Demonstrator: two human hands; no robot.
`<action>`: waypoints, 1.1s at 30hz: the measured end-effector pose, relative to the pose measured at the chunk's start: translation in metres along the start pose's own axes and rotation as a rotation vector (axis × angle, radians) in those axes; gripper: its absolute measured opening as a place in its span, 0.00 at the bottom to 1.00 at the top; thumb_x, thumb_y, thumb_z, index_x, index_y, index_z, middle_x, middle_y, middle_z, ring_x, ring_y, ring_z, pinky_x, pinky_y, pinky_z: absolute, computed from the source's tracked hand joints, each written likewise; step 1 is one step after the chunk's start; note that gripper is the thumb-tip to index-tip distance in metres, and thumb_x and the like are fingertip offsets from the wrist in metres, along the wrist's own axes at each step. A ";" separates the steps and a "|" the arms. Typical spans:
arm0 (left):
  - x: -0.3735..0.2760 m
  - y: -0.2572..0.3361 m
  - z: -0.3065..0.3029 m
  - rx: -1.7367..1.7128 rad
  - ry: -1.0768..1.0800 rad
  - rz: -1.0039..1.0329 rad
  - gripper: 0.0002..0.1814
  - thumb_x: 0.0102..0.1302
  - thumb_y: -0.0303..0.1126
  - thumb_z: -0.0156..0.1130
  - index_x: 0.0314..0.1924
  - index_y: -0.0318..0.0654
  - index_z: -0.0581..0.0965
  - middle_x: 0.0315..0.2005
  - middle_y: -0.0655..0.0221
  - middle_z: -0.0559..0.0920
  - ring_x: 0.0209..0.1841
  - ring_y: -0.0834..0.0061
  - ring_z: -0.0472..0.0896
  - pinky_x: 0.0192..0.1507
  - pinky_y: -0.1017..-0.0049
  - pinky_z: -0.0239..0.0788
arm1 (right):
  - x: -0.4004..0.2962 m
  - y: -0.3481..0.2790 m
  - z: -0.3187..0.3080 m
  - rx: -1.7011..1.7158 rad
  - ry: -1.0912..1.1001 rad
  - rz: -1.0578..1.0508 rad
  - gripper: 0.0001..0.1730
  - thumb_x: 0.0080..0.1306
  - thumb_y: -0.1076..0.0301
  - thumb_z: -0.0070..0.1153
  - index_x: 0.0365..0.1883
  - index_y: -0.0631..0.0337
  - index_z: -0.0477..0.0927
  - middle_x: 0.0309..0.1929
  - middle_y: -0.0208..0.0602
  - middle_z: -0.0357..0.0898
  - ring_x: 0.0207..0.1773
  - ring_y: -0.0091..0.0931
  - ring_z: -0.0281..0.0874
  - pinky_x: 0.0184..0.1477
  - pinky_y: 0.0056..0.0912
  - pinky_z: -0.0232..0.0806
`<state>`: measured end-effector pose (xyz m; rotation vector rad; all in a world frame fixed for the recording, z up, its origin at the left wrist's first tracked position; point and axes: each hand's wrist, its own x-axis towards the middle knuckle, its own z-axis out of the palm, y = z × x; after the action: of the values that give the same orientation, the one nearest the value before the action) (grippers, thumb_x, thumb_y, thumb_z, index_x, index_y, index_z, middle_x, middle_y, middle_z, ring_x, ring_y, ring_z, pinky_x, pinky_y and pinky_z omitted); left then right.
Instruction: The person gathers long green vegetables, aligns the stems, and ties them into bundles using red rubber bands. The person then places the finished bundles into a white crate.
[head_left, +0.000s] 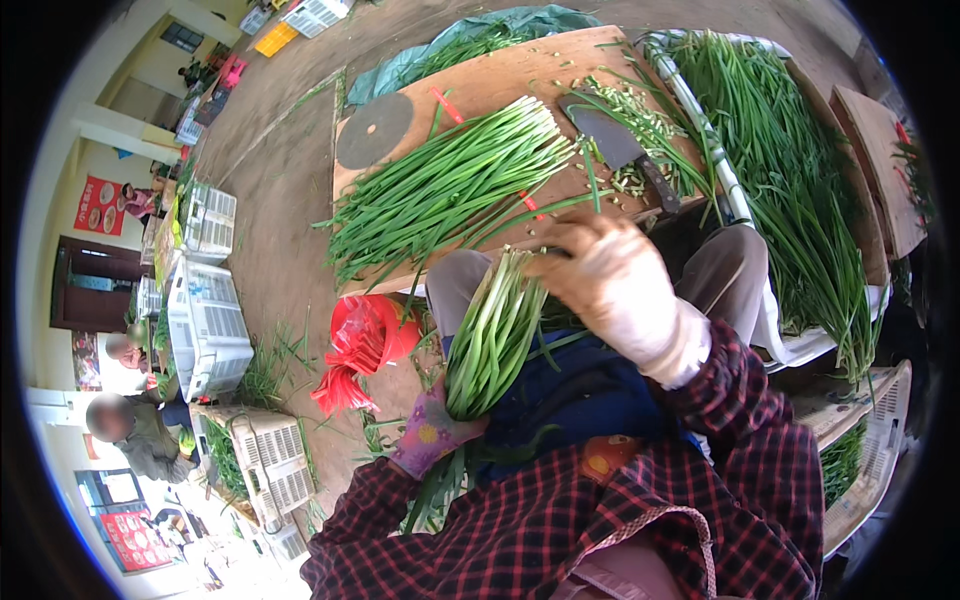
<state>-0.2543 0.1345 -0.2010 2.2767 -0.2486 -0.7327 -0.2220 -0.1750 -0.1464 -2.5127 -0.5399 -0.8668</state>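
Note:
My left hand (433, 433), in a purple flowered glove, is closed around the lower part of a bunch of garlic chives (499, 337) above my lap. My right hand (592, 270), in a pale glove with brown-stained fingers, is blurred at the pale ends of that bunch; whether it grips any stalks cannot be told. A larger pile of chives (450, 187) lies on the wooden board (480, 75) before me, over red ties (448, 106). To its right a cleaver (611, 139) lies among cut stalk ends (637, 105).
A dark round disc (375, 131) lies on the board's left corner. A lined crate (780, 150) full of chives stands at the right. Red strips or bags (364, 345) sit by my left knee. White crates (206, 322) stand at the left, near another person (150, 435).

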 end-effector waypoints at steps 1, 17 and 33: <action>0.001 0.002 0.000 0.065 0.017 0.029 0.46 0.43 0.44 0.76 0.59 0.29 0.66 0.39 0.52 0.83 0.43 0.56 0.83 0.45 0.65 0.74 | 0.002 0.000 0.007 -0.019 -0.094 -0.020 0.13 0.53 0.63 0.55 0.38 0.50 0.83 0.42 0.30 0.79 0.48 0.33 0.75 0.45 0.38 0.68; 0.036 0.001 0.013 -0.450 0.251 0.117 0.34 0.48 0.30 0.75 0.55 0.33 0.70 0.43 0.65 0.83 0.43 0.75 0.82 0.47 0.74 0.74 | -0.034 -0.006 0.030 1.153 -0.043 0.840 0.07 0.57 0.72 0.69 0.32 0.64 0.86 0.31 0.31 0.83 0.34 0.21 0.76 0.39 0.26 0.70; 0.042 0.001 0.006 -0.440 0.168 0.126 0.30 0.49 0.25 0.74 0.54 0.36 0.73 0.47 0.68 0.81 0.46 0.78 0.80 0.50 0.74 0.72 | 0.002 0.000 -0.015 0.042 0.059 0.285 0.15 0.53 0.53 0.65 0.30 0.54 0.81 0.47 0.36 0.77 0.57 0.41 0.71 0.53 0.46 0.64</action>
<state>-0.2227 0.1146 -0.2218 1.8707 -0.1338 -0.4720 -0.2276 -0.1825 -0.1342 -2.4384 -0.1728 -0.8071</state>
